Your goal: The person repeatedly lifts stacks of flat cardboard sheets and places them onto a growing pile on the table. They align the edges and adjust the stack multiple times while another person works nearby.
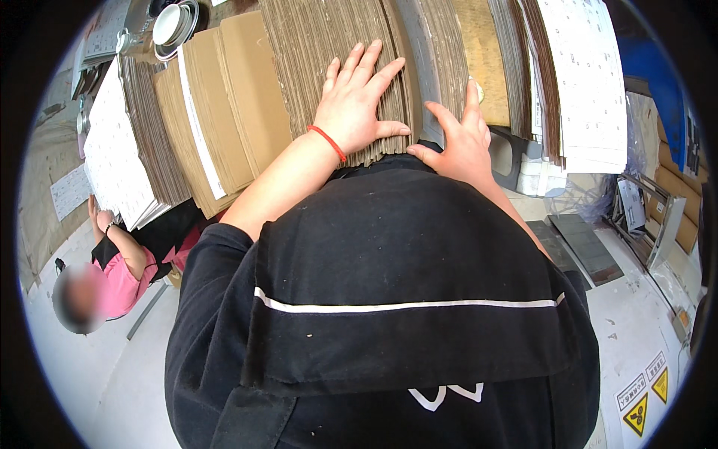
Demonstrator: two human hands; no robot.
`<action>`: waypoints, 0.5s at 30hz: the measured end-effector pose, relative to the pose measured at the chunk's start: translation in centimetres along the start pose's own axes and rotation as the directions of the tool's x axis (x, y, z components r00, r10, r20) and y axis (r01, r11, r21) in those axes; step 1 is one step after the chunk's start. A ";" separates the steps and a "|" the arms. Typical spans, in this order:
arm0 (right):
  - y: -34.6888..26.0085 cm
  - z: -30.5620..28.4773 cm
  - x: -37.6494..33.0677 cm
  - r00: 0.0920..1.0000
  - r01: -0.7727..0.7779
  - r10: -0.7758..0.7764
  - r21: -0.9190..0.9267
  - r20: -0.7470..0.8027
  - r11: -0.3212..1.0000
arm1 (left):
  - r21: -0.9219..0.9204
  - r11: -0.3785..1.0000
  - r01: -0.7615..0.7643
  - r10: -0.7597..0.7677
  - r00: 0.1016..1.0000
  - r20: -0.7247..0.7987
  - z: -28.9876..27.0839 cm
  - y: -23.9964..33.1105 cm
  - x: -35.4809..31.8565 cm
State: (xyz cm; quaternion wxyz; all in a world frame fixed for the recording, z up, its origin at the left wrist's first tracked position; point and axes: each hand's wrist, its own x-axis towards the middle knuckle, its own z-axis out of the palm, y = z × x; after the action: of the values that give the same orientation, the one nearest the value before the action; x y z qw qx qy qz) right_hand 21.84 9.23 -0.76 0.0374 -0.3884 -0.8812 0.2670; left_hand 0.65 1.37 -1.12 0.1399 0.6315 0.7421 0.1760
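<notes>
Got cardboard stack [310, 60] directly under left grip [353, 108], nearer than right grip [465, 148]; laid lengthwise, away from torso [411, 247]. Left: splayed flat on sheet edges, grasping nothing. Right: loosely fanned by neighbouring stack [447, 52], can't tell if touching.

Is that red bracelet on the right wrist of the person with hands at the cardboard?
No, the red cord bracelet circles the wrist of the left hand, which lies spread over the edges of corrugated cardboard sheets.

Open room above corrugated stack [305, 71], brown cardboard pile [253, 97] at left, black clothing [411, 239] nearside.
</notes>
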 end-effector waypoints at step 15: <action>-0.8 0.0 0.2 0.999 -0.013 0.008 -0.119 -0.038 0.993 | 0.021 1.000 0.012 -0.012 1.000 -0.007 0.0 -0.1 0.0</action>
State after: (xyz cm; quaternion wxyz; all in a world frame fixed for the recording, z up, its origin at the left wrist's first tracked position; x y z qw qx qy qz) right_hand 21.17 8.91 -0.33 0.0292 -0.3995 -0.8927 0.2065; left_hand 0.55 1.33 -1.18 0.1316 0.6277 0.7482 0.1695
